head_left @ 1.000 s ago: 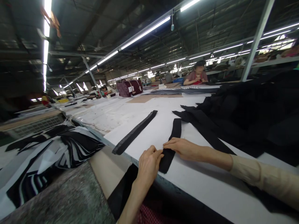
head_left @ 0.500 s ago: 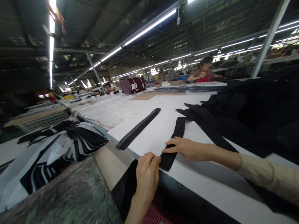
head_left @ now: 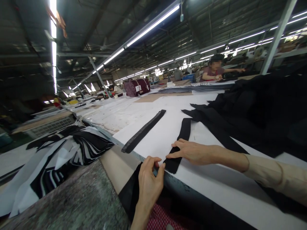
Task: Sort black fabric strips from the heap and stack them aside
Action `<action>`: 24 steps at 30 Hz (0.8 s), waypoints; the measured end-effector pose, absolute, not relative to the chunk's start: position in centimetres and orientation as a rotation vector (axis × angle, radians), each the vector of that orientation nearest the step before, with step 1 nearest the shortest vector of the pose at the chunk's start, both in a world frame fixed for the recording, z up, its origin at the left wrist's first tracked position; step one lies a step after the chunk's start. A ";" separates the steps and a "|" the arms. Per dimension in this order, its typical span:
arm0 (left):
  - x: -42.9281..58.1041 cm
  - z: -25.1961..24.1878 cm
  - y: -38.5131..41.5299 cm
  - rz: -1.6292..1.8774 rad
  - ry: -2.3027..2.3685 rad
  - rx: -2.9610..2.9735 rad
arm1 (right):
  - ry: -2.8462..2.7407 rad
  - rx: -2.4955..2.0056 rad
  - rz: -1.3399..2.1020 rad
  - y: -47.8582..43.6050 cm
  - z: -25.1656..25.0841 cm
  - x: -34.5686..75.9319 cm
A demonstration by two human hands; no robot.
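A black fabric strip (head_left: pixel 184 129) lies on the white-covered table (head_left: pixel 153 135), its near end close to the table's edge. My right hand (head_left: pixel 189 151) rests on the strip with fingers stretched out and apart, pressing near its lower half. At the strip's near left corner, my left hand (head_left: pixel 151 175) has its thumb and forefinger apart; the thumb tip is by the strip's edge, and whether it touches I cannot tell. To the left lies a second strip (head_left: pixel 145 130), black with a grey band along one side.
A large heap of black fabric (head_left: pixel 271 111) covers the table's right side. Layered black and white pieces (head_left: pixel 72 150) hang over a surface at left. Farther back are a maroon bundle (head_left: pixel 136 87), stacked sheets (head_left: pixel 196 88) and a person (head_left: pixel 213 73) across the table.
My left thumb and forefinger have parted from a closed pinch. My right hand stays on the strip almost unmoved. The person across the table has shifted right and stretched out an arm.
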State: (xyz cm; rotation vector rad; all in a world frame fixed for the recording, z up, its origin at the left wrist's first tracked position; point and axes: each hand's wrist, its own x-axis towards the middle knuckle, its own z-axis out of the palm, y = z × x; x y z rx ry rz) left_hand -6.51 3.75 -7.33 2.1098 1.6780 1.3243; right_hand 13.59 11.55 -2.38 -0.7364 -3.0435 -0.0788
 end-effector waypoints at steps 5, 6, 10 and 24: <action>-6.1 -7.7 3.9 1.282 1.741 2.248 | -3.055 -0.712 -0.104 11.6 -2.5 13.7; -6.1 -7.8 3.8 1.282 1.749 2.291 | -3.056 -0.696 -0.116 11.7 -2.5 13.7; -6.2 -8.3 3.5 1.245 1.774 2.502 | -3.086 -0.661 -0.156 11.7 -2.1 13.6; -9.7 -8.9 3.8 1.433 1.556 2.190 | -3.228 -0.872 0.076 10.2 -1.6 12.4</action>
